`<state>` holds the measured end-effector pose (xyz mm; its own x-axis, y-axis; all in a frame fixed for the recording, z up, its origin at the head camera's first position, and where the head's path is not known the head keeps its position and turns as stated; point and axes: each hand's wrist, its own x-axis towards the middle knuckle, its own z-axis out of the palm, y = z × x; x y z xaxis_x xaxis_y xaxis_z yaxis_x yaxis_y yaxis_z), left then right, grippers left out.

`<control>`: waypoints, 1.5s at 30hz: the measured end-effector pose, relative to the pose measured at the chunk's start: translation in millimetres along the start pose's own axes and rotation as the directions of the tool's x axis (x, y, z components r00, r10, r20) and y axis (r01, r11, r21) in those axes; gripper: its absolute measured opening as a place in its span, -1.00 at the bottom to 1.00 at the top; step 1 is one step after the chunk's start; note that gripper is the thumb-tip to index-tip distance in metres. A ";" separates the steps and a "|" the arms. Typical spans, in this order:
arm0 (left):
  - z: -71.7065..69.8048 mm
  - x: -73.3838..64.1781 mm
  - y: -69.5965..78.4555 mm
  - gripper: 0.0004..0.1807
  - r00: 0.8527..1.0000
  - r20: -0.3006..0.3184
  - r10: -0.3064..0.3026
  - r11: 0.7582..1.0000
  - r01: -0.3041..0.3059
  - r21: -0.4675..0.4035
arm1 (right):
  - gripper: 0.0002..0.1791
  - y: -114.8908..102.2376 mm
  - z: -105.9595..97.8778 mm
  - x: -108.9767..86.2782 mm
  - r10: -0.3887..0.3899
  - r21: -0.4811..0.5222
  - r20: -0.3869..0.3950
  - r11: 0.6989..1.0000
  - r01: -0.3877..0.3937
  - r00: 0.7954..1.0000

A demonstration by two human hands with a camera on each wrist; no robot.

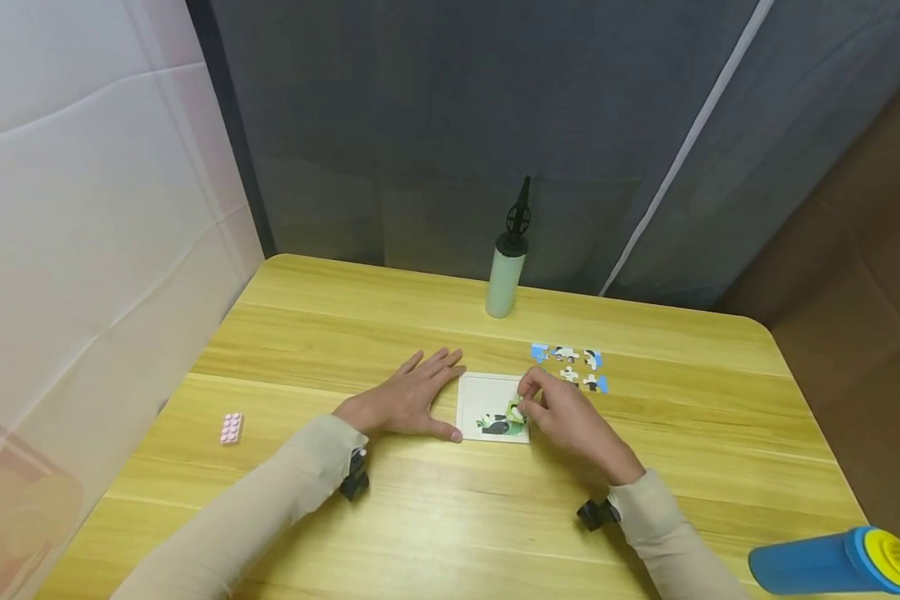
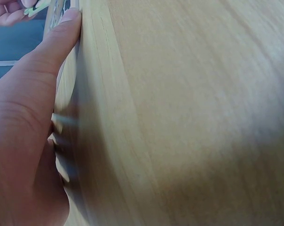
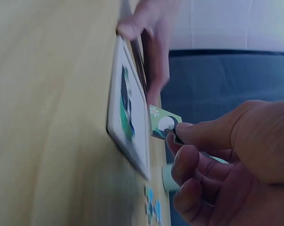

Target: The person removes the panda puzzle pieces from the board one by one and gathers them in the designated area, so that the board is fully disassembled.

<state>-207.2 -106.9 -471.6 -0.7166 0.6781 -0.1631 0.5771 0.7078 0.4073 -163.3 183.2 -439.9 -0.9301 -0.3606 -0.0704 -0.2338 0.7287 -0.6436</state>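
A white puzzle tray (image 1: pixel 478 393) lies on the table with a few joined pieces (image 1: pixel 495 426) along its near side, showing dark and green shapes. Between thumb and fingertips my right hand (image 1: pixel 573 418) pinches a green puzzle piece (image 3: pixel 166 123) with a white round patch and a small flower, held just over the tray's right part. My left hand (image 1: pixel 407 403) rests on the table with fingers spread, its thumb at the tray's near left corner. Beyond the right hand lie several loose puzzle pieces (image 1: pixel 539 352) in blue, white and black, partly hidden by that hand.
A pale green hand pump (image 1: pixel 504 285) with a black top stands near the table's far edge. At the left lies a pink studded toy brick (image 1: pixel 231 428). A blue cylinder (image 1: pixel 806 562) with a yellow end lies at the near right.
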 end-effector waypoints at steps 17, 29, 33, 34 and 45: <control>-1.5 -2.0 -1.5 0.25 1.000 -0.002 0.006 1.000 -0.006 -0.007 | -0.94 29.9 -16.7 1.9 0.038 -0.013 0.002 0.999 -0.038 0.999; -0.8 -1.1 -0.1 0.25 1.000 0.003 -0.001 1.000 0.001 0.004 | -0.96 36.0 -14.7 5.4 0.053 -0.048 -0.007 0.997 -0.053 0.999; -2.7 -2.2 0.8 0.25 1.000 0.007 -0.005 1.000 0.005 -0.003 | -0.93 36.8 -17.8 4.6 0.046 -0.027 -0.034 0.999 -0.047 0.998; -2.9 -2.5 0.9 0.24 1.000 0.007 -0.004 1.000 0.004 -0.004 | -0.92 36.7 -18.8 4.5 0.047 -0.021 -0.044 0.999 -0.048 0.998; -1.2 -3.6 -1.4 0.25 1.000 -0.015 0.012 1.000 -0.012 -0.013 | -0.86 18.4 -23.8 2.6 -0.014 0.001 -0.057 1.000 0.014 0.998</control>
<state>-205.9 -110.6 -470.5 -0.7157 0.6832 -0.1445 0.5804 0.6971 0.4210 -176.8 209.5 -433.8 -0.9413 -0.3370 -0.0180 -0.2464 0.7227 -0.6457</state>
